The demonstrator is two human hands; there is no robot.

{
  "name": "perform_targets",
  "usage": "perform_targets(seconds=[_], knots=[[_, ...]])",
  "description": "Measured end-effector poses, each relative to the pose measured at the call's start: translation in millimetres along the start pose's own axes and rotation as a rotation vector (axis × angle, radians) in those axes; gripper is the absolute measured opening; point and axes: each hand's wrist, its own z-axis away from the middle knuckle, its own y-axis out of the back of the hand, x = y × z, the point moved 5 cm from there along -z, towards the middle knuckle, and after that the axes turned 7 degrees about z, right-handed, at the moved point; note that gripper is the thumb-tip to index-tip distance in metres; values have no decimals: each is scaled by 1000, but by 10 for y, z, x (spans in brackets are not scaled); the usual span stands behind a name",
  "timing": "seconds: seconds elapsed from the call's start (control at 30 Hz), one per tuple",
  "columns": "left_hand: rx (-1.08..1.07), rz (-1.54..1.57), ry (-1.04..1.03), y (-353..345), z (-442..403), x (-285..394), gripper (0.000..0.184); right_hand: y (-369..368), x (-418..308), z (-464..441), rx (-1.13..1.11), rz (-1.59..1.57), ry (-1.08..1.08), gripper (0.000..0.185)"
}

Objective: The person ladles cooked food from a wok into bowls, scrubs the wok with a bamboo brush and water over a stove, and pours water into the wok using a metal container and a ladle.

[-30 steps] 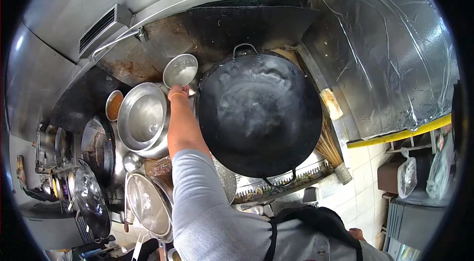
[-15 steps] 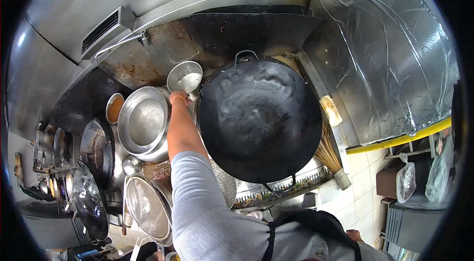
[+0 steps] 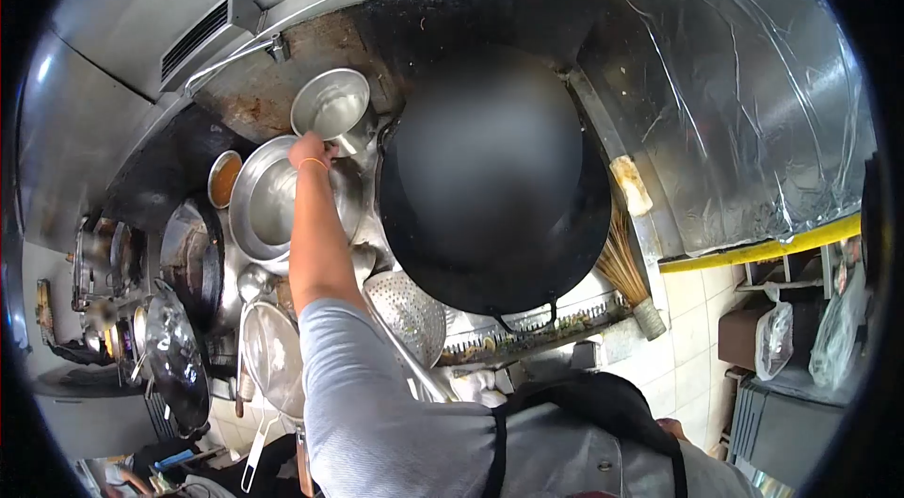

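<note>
My left hand (image 3: 311,152) is closed on the near edge of a metal bowl (image 3: 330,103) with something pale in it. Under my wrist and forearm lies a wide metal basin (image 3: 247,206). Just right of the bowl is a large black wok (image 3: 490,281); a grey, blurred haze hides its far part. Only a small piece of my right hand (image 3: 670,428) shows beside the apron at the lower right, its fingers too hidden to read.
A small bowl of orange-brown contents (image 3: 224,180) stands left of the basin. Nearer are a perforated ladle (image 3: 407,319), a mesh strainer (image 3: 273,357) and another black wok (image 3: 175,361). A bamboo brush (image 3: 625,277) lies right of the large wok.
My left hand and the metal bowl have moved left, away from the large wok. The grey haze has appeared over the wok. More of the perforated ladle now shows.
</note>
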Motion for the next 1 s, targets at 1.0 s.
perform_targets(seconds=[1.0], knots=[[-274,-70,188,-381,3000,-1187,11,1954,-1696,700,-118,307,570,27]])
